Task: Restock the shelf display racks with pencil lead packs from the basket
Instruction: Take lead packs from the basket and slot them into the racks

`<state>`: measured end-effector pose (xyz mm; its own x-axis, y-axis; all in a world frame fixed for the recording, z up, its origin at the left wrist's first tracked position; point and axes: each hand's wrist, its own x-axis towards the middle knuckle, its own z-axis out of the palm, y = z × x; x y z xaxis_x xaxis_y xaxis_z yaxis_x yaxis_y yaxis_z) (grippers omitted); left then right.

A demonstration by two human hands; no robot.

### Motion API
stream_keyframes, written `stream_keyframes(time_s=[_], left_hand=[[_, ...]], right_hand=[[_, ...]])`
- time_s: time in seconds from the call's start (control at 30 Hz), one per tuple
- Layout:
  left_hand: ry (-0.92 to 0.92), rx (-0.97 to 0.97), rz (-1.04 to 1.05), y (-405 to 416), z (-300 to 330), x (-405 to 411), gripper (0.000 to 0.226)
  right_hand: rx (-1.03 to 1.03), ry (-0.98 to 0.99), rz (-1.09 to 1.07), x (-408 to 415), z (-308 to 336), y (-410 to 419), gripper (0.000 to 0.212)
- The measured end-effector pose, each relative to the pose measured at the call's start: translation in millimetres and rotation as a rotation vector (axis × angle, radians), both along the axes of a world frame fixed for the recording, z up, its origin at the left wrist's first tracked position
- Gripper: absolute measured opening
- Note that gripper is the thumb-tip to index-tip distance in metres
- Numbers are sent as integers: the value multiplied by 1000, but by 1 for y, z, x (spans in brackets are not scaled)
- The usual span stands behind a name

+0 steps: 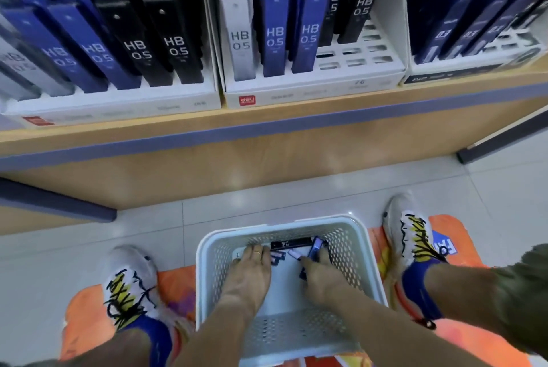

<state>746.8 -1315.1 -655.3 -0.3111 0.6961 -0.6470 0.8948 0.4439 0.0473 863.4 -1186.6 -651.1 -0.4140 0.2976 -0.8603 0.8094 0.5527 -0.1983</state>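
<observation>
Several slim black and blue pencil lead packs lie in the white perforated plastic basket on the floor. Left hand rests on them, fingers straight together; right hand curls round a blue pack. White display racks stand on the wooden shelf above.

perforated white plastic basket; wood-look shelf; glossy floor tiles.
</observation>
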Motion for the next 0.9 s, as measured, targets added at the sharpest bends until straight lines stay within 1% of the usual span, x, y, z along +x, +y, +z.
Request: stream_keyframes(time_s=[0.1,0.23,0.37,0.47,0.53,0.6,0.67,0.73,0.8,0.9], left_hand=[[14,-34,-19,4,1,2,81],[12,-40,7,4,1,7,73],[8,-7,22,2,0,7,58],[-4,42,53,1,-4,7,60],[-22,59,131,-2,-8,7,55],[-17,91,258,-6,-14,8,51],[-3,112,381,-5,-14,12,54],[1,126,482,-1,-14,18,60],[3,115,566,3,-15,22,64],[16,129,705,2,-21,23,61]], right_hand=[[27,20,51,0,3,-5,57],[59,20,93,1,1,-6,48],[96,14,103,1,-7,-6,45],[155,28,78,-1,-14,-8,48],[218,48,83,-3,-17,-9,53],[292,64,127,-5,-18,-9,57],[334,80,164,-6,-18,-9,60],[331,68,203,-7,-20,-11,64],[304,54,216,-6,-21,-11,57],[259,20,186,-6,-21,-9,44]])
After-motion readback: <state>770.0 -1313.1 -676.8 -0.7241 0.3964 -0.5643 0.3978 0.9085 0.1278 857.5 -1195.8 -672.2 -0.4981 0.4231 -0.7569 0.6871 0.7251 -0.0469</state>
